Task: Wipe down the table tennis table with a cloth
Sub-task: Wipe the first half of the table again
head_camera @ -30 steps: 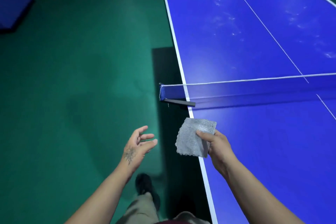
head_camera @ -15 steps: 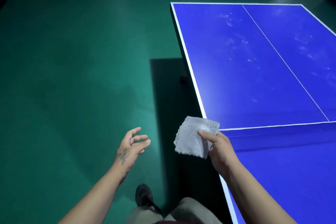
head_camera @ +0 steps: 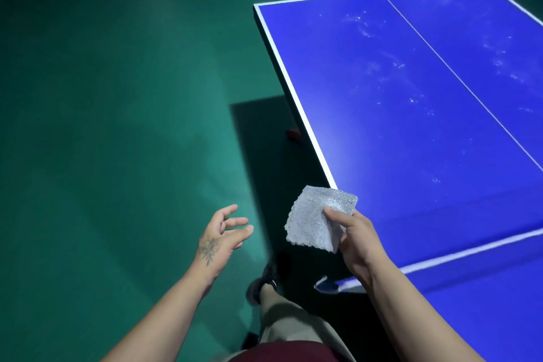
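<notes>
Right hand (head_camera: 357, 239) pinches the grey cloth (head_camera: 318, 219) beside the table (head_camera: 396, 132); left hand (head_camera: 221, 236) fingers spread.

Grey fuzzy cloth (head_camera: 318, 218) folded square, pinched upright in right hand (head_camera: 357, 239); blue smudged bench (head_camera: 411, 114) just beyond it.

Dim room, dark vignetted corners, soft sheen on blue worktop (head_camera: 411, 126), hard black shadow beneath it on green floor (head_camera: 117, 97), wide-angle edge bend, slight softness.

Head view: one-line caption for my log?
Right hand grips folded grey cloth beside smudged blue table tennis table; left hand open.
</notes>
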Action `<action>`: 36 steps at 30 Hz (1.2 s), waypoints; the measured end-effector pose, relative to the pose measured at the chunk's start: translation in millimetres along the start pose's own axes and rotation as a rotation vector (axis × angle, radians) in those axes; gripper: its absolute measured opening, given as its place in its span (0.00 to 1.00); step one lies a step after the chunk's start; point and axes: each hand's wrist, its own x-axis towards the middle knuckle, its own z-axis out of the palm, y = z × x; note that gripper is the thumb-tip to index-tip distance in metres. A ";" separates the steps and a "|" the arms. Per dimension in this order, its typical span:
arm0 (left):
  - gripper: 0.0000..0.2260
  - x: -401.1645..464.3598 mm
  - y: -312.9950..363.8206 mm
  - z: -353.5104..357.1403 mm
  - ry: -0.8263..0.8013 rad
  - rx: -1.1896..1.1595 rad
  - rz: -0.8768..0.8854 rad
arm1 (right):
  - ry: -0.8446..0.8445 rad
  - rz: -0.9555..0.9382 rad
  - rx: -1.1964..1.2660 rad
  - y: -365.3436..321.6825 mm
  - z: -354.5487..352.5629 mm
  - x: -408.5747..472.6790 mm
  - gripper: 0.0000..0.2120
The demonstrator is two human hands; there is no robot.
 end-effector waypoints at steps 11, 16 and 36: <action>0.32 136.5 100.5 3.5 -0.066 0.161 -0.004 | 0.054 0.030 0.073 -61.9 49.3 102.4 0.13; 0.31 183.7 125.2 29.8 -0.217 0.248 -0.020 | 0.191 0.076 0.136 -60.5 35.2 118.5 0.13; 0.23 292.0 152.6 181.2 -1.002 0.773 0.117 | 0.909 0.045 0.563 2.6 53.6 47.0 0.10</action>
